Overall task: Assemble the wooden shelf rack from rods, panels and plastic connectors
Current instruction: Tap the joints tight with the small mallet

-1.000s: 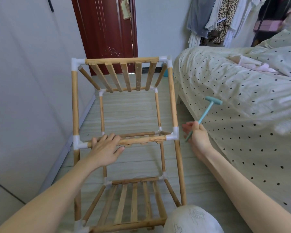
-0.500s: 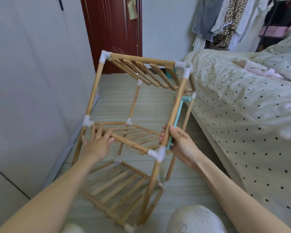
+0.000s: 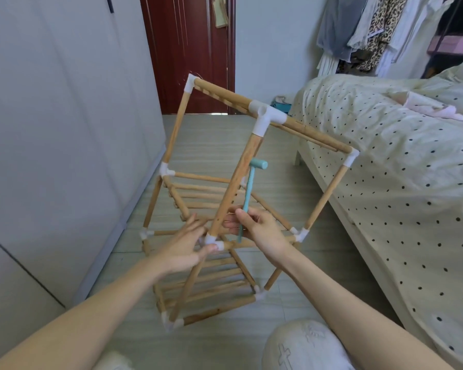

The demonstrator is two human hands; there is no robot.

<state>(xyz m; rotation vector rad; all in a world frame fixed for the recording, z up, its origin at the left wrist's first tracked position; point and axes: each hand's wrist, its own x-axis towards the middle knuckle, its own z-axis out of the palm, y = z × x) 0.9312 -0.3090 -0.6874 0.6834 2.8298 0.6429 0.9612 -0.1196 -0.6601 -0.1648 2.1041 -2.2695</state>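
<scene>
— What crowds the rack (image 3: pixel 235 188)?
— Bed (image 3: pixel 385 161) right, wardrobe (image 3: pixel 51 129) left; it stands tilted on the floor strip between.
— Hands?
— Left hand (image 3: pixel 183 248) pinches a white connector (image 3: pixel 211 240); right hand (image 3: pixel 259 229) grips the teal hammer (image 3: pixel 249 190).

Polka-dot bed (image 3: pixel 385 156), red-brown door (image 3: pixel 187 49)
</scene>
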